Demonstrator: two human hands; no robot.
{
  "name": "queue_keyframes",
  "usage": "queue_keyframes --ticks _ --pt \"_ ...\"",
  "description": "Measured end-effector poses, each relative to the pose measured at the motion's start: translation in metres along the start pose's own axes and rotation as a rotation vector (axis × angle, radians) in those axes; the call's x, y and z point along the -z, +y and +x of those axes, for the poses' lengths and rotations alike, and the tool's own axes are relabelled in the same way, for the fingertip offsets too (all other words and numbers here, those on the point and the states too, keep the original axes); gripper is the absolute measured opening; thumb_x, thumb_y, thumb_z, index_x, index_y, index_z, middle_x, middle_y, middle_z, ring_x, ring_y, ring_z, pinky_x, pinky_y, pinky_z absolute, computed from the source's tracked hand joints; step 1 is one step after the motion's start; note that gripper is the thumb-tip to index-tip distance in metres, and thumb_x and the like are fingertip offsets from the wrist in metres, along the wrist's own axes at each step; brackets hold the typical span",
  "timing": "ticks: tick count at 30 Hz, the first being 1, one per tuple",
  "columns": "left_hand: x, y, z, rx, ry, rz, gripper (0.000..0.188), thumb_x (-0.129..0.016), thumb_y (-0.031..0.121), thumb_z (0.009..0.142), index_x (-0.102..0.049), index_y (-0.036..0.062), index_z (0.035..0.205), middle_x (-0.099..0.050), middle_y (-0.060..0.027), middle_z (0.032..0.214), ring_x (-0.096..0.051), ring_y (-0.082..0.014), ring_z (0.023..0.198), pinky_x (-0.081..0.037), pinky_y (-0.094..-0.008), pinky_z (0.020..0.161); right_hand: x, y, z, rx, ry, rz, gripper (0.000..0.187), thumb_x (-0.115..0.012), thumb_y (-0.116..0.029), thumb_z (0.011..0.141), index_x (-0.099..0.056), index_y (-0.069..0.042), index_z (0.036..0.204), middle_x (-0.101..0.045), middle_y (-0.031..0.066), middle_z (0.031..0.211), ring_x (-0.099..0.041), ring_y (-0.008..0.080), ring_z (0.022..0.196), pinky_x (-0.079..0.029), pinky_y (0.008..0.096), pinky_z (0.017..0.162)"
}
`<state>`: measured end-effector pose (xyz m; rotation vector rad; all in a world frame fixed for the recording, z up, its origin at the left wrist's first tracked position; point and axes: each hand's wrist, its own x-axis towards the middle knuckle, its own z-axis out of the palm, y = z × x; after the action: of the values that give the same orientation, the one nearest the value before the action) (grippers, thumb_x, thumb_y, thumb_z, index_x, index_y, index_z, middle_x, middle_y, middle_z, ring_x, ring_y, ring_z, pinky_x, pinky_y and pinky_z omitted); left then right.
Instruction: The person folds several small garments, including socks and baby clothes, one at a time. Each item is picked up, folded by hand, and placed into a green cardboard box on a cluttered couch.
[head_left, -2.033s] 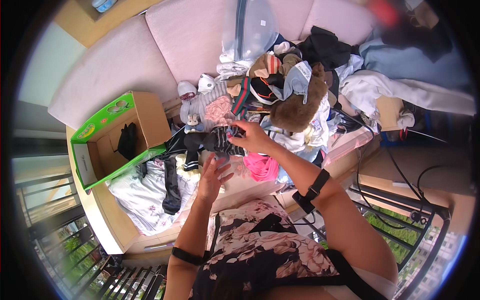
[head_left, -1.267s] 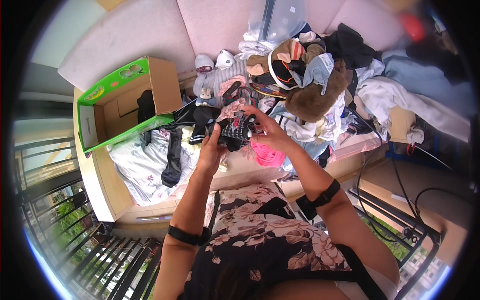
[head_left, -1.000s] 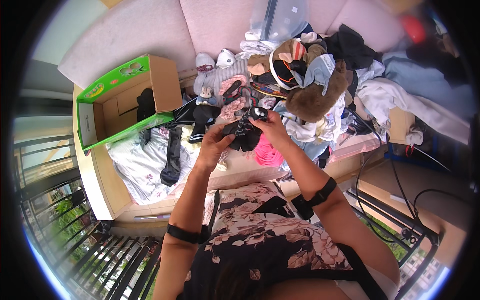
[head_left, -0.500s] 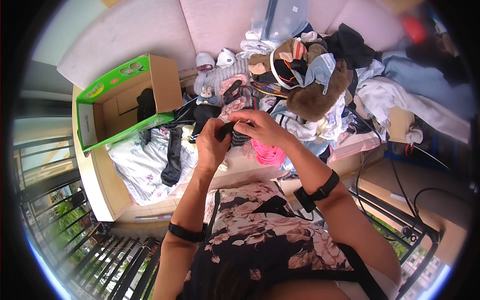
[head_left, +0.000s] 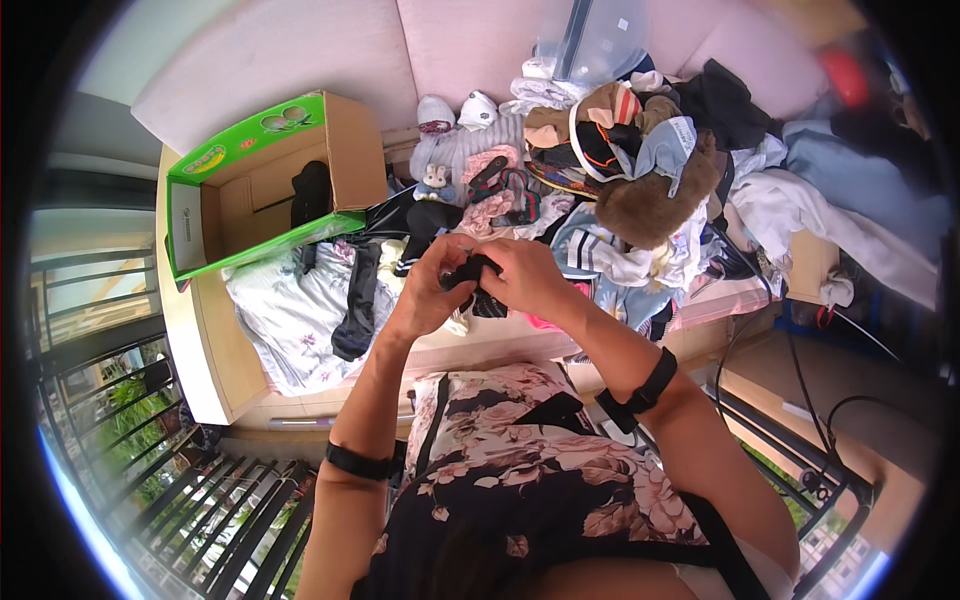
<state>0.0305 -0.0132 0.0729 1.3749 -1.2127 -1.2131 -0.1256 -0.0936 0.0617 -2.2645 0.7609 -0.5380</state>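
Had a carton (head_left: 355, 150) at left with a bundle (head_left: 310, 193) inside, a sheet (head_left: 285, 335) before it, clothes (head_left: 655, 210) heaped to the right, cushions (head_left: 280, 65) behind, a garment (head_left: 473, 268) between left hand (head_left: 428, 292) and right hand (head_left: 525, 282).

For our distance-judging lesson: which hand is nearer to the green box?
Left. The left hand, holding black fabric, is right of the green box; the right hand is farther right.

A home: pink sofa (head_left: 290, 65), heaped clothes (head_left: 650, 205)
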Motion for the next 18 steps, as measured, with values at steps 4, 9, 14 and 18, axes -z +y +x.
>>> queue_keyframes --ticks 4,9,14,18 --pt "-0.004 0.005 -0.008 0.037 0.045 0.126 0.037 -0.057 -0.009 0.069 -0.051 0.0037 0.103 -0.048 -0.0032 0.07 -0.049 -0.0124 0.069 -0.042 -0.0259 0.066 -0.013 0.004 -0.001 -0.153 0.114 0.043 0.013 -0.056 -0.014 0.072 -0.059 -0.004 0.079 -0.06 0.0139 0.066 -0.059 0.0327 0.064 -0.045 0.0428 0.056" --pt "-0.019 0.009 -0.021 0.034 0.073 0.195 0.041 -0.053 -0.011 0.068 -0.051 0.0046 0.106 -0.043 -0.0048 0.066 -0.042 -0.0138 0.058 -0.038 -0.0247 0.055 -0.029 0.038 -0.004 -0.521 0.17 0.441 0.02 -0.054 -0.016 0.075 -0.064 -0.001 0.084 -0.062 0.0162 0.067 -0.061 0.0248 0.056 -0.046 0.0331 0.056" --pt "-0.031 0.001 -0.036 -0.104 0.1 0.072 0.044 -0.054 -0.013 0.069 -0.052 0.0051 0.109 -0.041 -0.0002 0.066 -0.04 -0.0109 0.059 -0.035 -0.0228 0.055 -0.022 0.075 -0.007 -1.005 0.594 1.083 0.019 -0.054 -0.016 0.081 -0.058 0.001 0.075 -0.055 0.005 0.062 -0.054 0.0137 0.05 -0.043 0.0279 0.047" --pt "-0.036 -0.02 -0.011 0.233 0.402 -0.706 0.04 -0.057 -0.007 0.078 -0.047 0.0072 0.114 -0.056 -0.0035 0.093 -0.056 -0.0099 0.082 -0.047 -0.0213 0.068 -0.03 0.066 -0.001 -0.795 0.509 1.092 0.023 -0.054 -0.024 0.09 -0.061 -0.004 0.082 -0.053 -0.0028 0.067 -0.045 0.0037 0.059 -0.036 0.0221 0.052"
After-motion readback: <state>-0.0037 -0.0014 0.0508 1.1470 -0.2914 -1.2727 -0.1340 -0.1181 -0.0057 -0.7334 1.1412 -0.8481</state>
